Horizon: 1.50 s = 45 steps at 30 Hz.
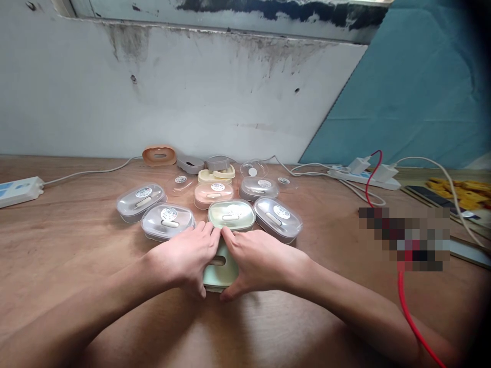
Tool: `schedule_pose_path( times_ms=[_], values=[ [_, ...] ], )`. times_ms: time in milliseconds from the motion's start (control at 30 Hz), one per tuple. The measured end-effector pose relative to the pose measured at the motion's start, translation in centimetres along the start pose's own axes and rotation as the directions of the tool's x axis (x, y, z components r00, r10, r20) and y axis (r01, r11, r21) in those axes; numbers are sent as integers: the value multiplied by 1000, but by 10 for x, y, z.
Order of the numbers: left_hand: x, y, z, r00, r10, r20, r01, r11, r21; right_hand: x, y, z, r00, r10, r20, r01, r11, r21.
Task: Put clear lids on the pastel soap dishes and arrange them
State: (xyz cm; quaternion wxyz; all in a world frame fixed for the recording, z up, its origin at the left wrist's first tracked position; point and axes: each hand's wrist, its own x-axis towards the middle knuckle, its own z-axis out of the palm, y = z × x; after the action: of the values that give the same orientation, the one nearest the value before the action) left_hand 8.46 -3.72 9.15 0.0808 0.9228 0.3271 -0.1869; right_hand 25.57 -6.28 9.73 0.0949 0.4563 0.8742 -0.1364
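Observation:
A light green soap dish (226,271) with an oval slot in its middle lies on the table between my hands. My left hand (194,255) grips its left side, thumb at the near edge and fingers along the far side. From the right, my right hand (251,258) holds it the same way. Both hands cover much of its rim. Just beyond my fingertips sits another green soap dish (231,214) under a clear lid. Grey lidded dishes flank it, one on the left (168,221) and one on the right (278,219).
Farther back stand a peach lidded dish (214,195), more grey ones, cream pieces (217,175), loose clear lids (253,168) and an orange-brown piece (159,155) by the wall. Power strips (21,190) with cables lie at both sides. A red cable (406,301) crosses the right front.

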Motion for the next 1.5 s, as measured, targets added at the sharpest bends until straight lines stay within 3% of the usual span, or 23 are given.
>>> schedule_pose_path(
  times_ms=[700,1333,1500],
  values=[
    [6,1,-1,1000,-11,9,10,1000,12,2,-4,7,999,38,-5,-38,994,-100],
    [8,-5,0,998,-54,34,57,994,-95,7,4,2,999,35,31,-34,999,-28],
    [7,-4,-2,998,-38,54,45,990,-134,12,10,9,994,22,107,-24,1000,16]
  ],
)
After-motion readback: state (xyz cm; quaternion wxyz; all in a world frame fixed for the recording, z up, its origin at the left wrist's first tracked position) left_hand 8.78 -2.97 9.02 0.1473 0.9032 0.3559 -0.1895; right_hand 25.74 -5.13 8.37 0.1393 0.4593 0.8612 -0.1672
